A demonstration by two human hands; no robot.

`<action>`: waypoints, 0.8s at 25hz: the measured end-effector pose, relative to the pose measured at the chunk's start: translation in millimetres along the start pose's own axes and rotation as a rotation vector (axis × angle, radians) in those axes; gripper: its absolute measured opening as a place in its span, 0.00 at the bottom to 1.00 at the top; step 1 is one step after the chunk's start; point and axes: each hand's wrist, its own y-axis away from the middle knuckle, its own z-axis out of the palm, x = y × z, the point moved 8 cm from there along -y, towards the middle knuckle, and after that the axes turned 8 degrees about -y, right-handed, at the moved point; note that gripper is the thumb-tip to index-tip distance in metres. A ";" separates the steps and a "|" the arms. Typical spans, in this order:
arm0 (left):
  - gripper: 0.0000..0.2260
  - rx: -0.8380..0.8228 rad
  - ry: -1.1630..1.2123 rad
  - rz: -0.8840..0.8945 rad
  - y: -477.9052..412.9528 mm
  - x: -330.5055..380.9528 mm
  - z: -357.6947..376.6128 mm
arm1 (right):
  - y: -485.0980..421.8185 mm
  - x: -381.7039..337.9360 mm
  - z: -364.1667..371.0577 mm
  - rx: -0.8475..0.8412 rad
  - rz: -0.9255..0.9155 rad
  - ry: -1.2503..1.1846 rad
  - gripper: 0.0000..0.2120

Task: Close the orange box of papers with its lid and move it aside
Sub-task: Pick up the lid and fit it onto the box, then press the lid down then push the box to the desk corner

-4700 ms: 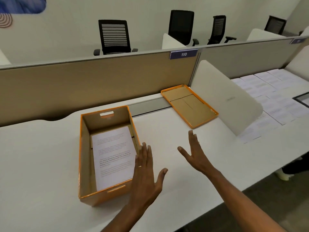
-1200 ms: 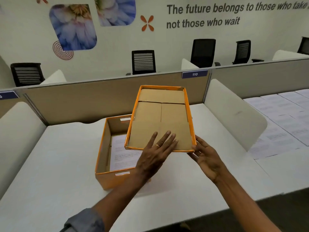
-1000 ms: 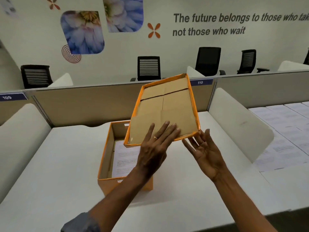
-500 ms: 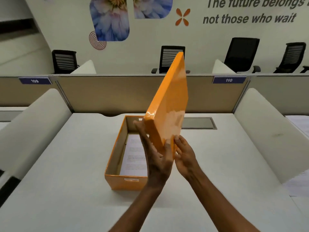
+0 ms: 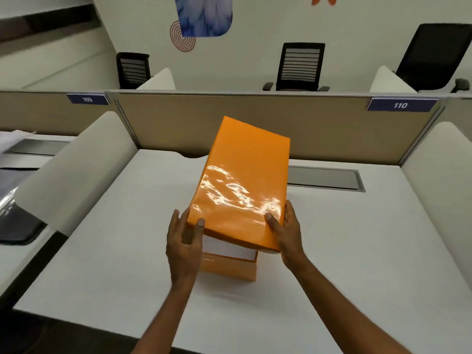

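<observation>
Half a second back the lid stood nearly on edge above the box; it now lies turned glossy side up, tilted, with its near end low over the orange box and its far end raised toward the partition. Nearest the camera, two bare forearms reach in from the bottom edge. Left hand grips the lid's near left corner, thumb on top and fingers curled under the rim. Right hand clasps the near right corner, thumb pressed on the shiny top, fingers along the side. Both hands are closed around the lid. Just under the lid's near edge, a strip of white papers shows inside the box, which is not yet shut. Only the box's near wall is visible; the rest is hidden by the lid. It sits mid-way across the white counter. Beyond it runs a beige partition with tags 109 and 110, then black office chairs.
</observation>
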 end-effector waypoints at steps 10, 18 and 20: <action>0.22 -0.138 -0.052 -0.207 -8.5 -100.0 -16.2 | 10.8 43.6 39.4 -0.058 0.100 0.235 0.37; 0.16 -0.289 -0.003 -0.182 -39.3 -118.5 -31.2 | 23.6 56.3 52.4 -0.038 0.139 0.220 0.38; 0.19 -0.333 -0.003 -0.191 -45.9 -125.2 -32.5 | 24.9 55.4 54.6 -0.009 0.136 0.242 0.39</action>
